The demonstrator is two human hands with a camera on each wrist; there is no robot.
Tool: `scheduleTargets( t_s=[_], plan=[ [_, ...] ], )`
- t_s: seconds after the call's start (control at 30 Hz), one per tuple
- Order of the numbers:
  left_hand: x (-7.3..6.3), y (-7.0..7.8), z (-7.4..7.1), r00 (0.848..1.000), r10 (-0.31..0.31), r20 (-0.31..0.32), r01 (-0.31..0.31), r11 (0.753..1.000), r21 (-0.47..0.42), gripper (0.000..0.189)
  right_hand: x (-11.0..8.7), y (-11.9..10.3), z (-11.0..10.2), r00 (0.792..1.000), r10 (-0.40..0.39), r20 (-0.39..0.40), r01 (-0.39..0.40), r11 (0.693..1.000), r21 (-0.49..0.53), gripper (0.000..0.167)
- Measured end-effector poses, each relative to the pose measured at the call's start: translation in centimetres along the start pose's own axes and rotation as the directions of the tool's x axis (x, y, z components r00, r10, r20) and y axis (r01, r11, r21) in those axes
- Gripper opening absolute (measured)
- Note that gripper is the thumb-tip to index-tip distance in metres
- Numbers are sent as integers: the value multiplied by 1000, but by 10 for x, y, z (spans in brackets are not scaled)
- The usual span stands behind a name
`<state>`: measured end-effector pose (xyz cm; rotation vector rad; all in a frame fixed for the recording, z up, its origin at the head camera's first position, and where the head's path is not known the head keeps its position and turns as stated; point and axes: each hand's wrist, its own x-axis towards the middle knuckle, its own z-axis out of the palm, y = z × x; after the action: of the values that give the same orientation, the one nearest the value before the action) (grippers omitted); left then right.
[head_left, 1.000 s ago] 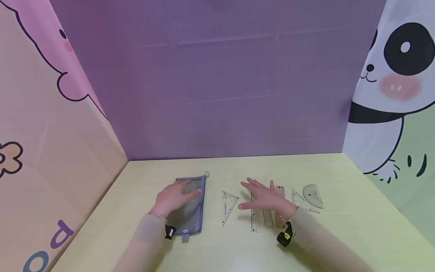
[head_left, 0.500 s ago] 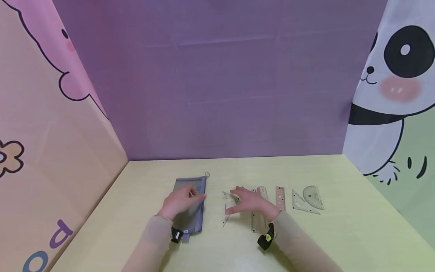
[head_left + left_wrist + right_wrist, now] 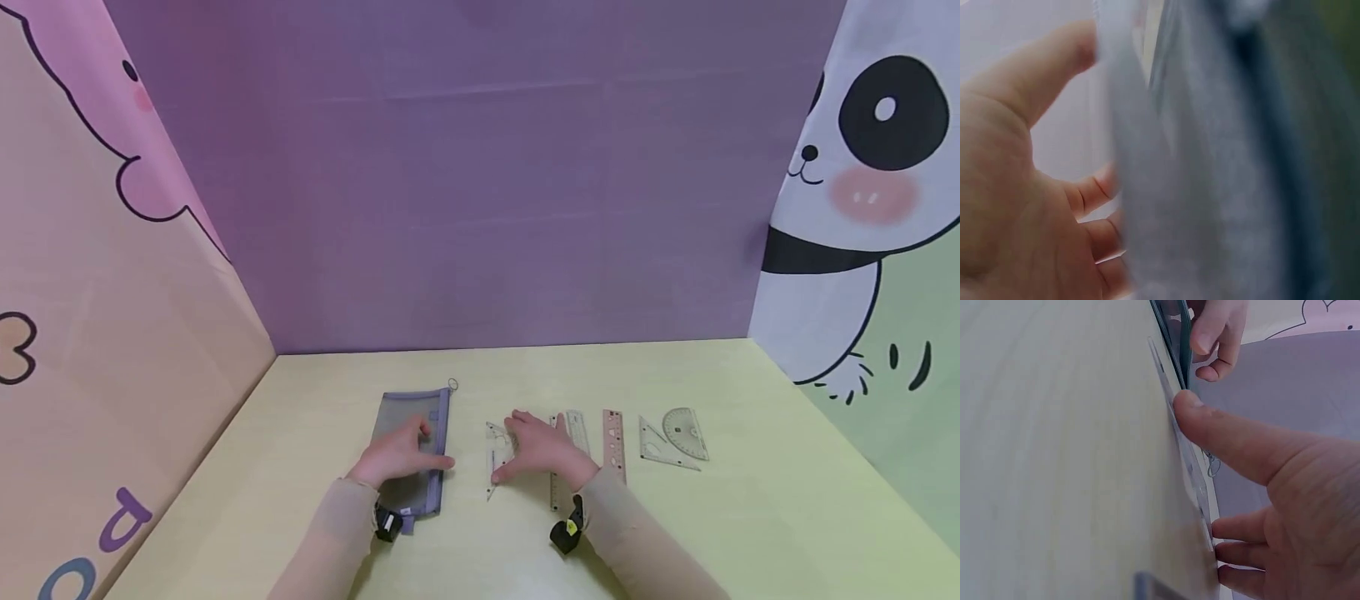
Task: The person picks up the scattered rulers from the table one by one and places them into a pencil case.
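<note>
In the head view my left hand (image 3: pixel 393 454) is over a grey mesh zip pouch (image 3: pixel 411 490) with a purple border, thumb reaching past its right edge. The left wrist view has the hand's thumb stretched out and its other fingers bent at the blurred pouch (image 3: pixel 1179 200). My right hand (image 3: pixel 543 448) lies over a clear set square (image 3: pixel 496 450) to the right of the pouch. In the right wrist view the thumb (image 3: pixel 1210 428) touches one end of this set square (image 3: pixel 1186 456), and the spread fingertips meet its other end.
Right of the set square lie two clear rulers (image 3: pixel 577 429), partly behind my right hand, and a pink ruler (image 3: pixel 613 442). Farther right a second set square (image 3: pixel 660 446) lies against a clear protractor (image 3: pixel 686 432). A purple backdrop (image 3: pixel 480 208) stands behind the table.
My right hand has moved left from above the rulers and come down onto the set square. My left hand has shifted slightly right and lower on the pouch, its fingers more bent.
</note>
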<state>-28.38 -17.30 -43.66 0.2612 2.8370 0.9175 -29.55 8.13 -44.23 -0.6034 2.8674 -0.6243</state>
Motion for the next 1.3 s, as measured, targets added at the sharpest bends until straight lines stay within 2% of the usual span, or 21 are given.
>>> scheduleTargets(
  t_s=[0.27, 0.37, 0.47, 0.63, 0.77, 0.9, 1.1, 1.3],
  plan=[
    [-2, -4, 0, 999, 46, 0, -46, 999, 15, 58, -1, 2, 0, 1000, -9, -15, 9, 1000, -13, 90],
    [-3, -6, -1, 998, 70, 1, -70, 998, 8, 63, -2, 3, -1, 1000, -25, -16, 25, 1000, 15, 88],
    [-5, -9, -2, 996, 90, 28, -89, 996, -27, 69, -3, 5, -1, 1000, -31, 2, 31, 998, 45, 87],
    [-8, -14, -2, 994, 92, 65, -86, 993, -79, 68, -7, 8, -1, 997, -52, 50, 46, 993, 111, 86],
    [-8, -15, -3, 994, 87, 69, -81, 993, -85, 67, -10, 6, -9, 997, -61, 47, 54, 989, 136, 88],
    [-5, -11, -5, 995, 78, 57, -74, 995, -70, 66, -10, 6, -15, 1000, -26, 17, 24, 995, 94, 95],
    [-1, -10, -7, 995, 83, 47, -81, 995, -50, 67, -8, 5, -15, 1000, -9, -4, 9, 999, -44, 101],
    [-3, -11, -6, 992, 115, 55, -113, 993, -44, 67, -12, 1, -10, 1000, 7, -27, -9, 999, -47, 98]
  ],
)
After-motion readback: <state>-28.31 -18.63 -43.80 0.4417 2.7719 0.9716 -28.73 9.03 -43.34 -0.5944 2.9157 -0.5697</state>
